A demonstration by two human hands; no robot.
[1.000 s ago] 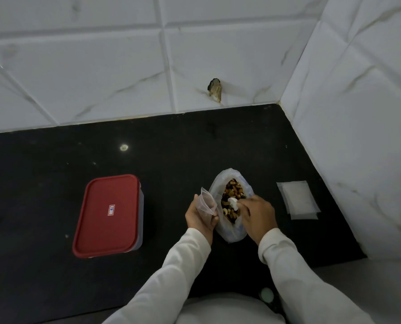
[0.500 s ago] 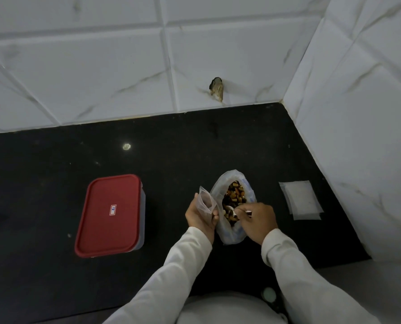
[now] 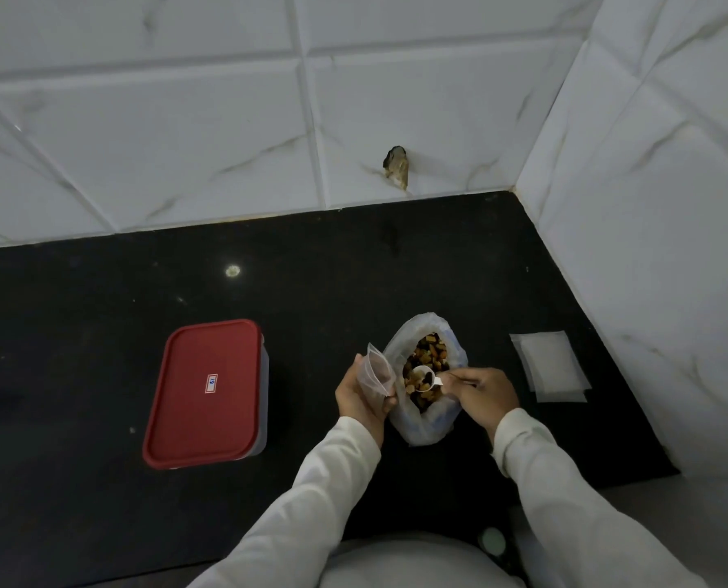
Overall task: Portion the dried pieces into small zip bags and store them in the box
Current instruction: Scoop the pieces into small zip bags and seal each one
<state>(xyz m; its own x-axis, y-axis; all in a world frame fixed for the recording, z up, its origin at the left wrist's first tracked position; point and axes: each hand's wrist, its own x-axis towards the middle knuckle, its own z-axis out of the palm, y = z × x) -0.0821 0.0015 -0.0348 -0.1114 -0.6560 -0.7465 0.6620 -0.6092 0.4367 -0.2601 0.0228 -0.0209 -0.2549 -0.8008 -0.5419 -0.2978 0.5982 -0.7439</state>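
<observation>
Dried pieces [image 3: 430,352] fill the open big bag [image 3: 421,426], which stands on the counter [image 3: 311,290] between the hands; a few lie in the white scoop [image 3: 422,377] just above them. The right hand [image 3: 485,394] pinches the scoop's handle with curled fingers. The left hand [image 3: 360,403] grips a small zip bag [image 3: 377,373] just beside the big bag, mouth up. That mouth looks narrow and limp, so a tipped scoop could scatter pieces onto the counter. Nobody holds the big bag, so it could slump or topple if the scoop drags its rim. The box [image 3: 205,392] sits well apart to the left, red lid on, and needs opening before storing. Spare bags [image 3: 551,367] lie at right.
</observation>
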